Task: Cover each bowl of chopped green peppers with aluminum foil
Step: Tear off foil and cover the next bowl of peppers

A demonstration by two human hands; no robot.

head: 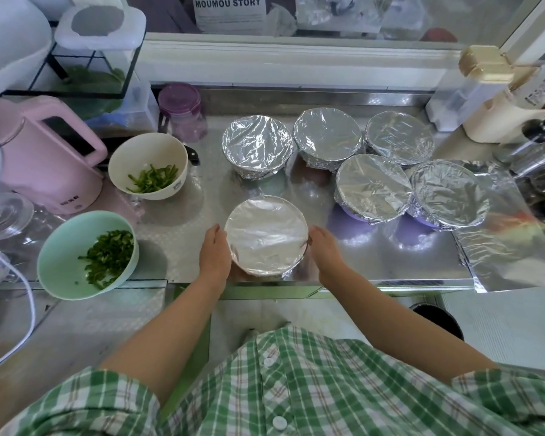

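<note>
The foil-covered bowl (pixel 266 236) sits near the front edge of the steel counter (pixel 202 221), right in front of the person, its foil top smooth and pulled down over the rim. Both hands cup it from either side: the left hand (pixel 215 251) curves round the left wall and the right hand (pixel 325 250) round the right, fingers bent against the foil skirt and gripping it. Behind and to the right stand five other wrapped bowls (pixel 373 187), crowded together, some touching. A loose foil sheet (pixel 510 240) lies flat at the counter's right end, partly under the nearest of them. Off to the left, two bowls are not yet covered: a white bowl (pixel 129 158) holding green pepper strips (pixel 153 179), and closer to the edge a mint bowl (pixel 63 256) with chopped peppers (pixel 107 258). A pink kettle (pixel 38 171) stands just beside the white one.
</note>
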